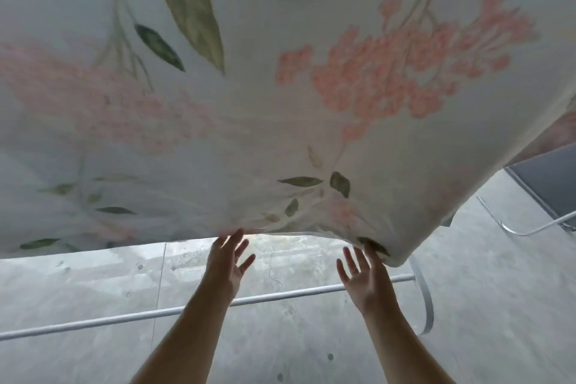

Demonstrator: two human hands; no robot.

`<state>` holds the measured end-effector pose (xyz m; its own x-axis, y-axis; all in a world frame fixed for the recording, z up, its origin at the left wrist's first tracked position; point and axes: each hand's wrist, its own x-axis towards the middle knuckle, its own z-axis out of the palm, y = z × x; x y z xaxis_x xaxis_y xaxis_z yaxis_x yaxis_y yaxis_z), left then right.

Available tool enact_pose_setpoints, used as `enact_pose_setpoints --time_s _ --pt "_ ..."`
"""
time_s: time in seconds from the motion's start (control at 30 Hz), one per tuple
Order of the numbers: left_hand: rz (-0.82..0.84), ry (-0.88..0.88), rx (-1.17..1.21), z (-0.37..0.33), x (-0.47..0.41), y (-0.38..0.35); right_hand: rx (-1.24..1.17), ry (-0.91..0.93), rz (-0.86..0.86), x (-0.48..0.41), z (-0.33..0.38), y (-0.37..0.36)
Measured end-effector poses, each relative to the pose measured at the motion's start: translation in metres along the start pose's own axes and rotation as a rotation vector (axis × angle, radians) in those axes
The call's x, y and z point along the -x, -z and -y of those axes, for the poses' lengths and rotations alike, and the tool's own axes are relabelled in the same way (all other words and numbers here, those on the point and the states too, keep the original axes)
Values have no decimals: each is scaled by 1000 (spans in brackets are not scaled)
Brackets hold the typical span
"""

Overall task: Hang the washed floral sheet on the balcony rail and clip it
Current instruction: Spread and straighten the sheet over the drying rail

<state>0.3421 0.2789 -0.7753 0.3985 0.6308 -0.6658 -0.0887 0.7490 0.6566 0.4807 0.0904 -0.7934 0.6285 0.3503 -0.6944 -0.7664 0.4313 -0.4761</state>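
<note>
The floral sheet (249, 97), white with pink blossoms and green leaves, spreads across the whole upper part of the view and hangs down toward me. Its lower hem runs across just above my hands. My left hand (229, 262) is raised with fingers spread, and its fingertips touch the hem from below. My right hand (363, 274) is also open, fingers apart, and its fingertips meet the sheet's lower right corner. Neither hand grips the cloth. What the sheet hangs from is hidden behind it. No clips are in view.
A white metal bar (140, 318) crosses the view below my forearms, bending into a curved end (425, 299) at the right. Grey concrete floor (311, 352) lies underneath. A grey panel with a thin metal frame (542, 184) stands at the right edge.
</note>
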Motion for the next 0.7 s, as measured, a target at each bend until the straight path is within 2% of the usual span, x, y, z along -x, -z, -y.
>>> enact_pose_setpoints --time_s 0.17,0.4,0.7 --pt "145 -92 107 17 -44 2 -75 160 143 -36 -12 8" --pt "71 -228 -80 27 -44 13 56 265 68 -37 -16 24" --pt "-19 -243 -79 36 -43 23 191 295 108 -40 -22 26"
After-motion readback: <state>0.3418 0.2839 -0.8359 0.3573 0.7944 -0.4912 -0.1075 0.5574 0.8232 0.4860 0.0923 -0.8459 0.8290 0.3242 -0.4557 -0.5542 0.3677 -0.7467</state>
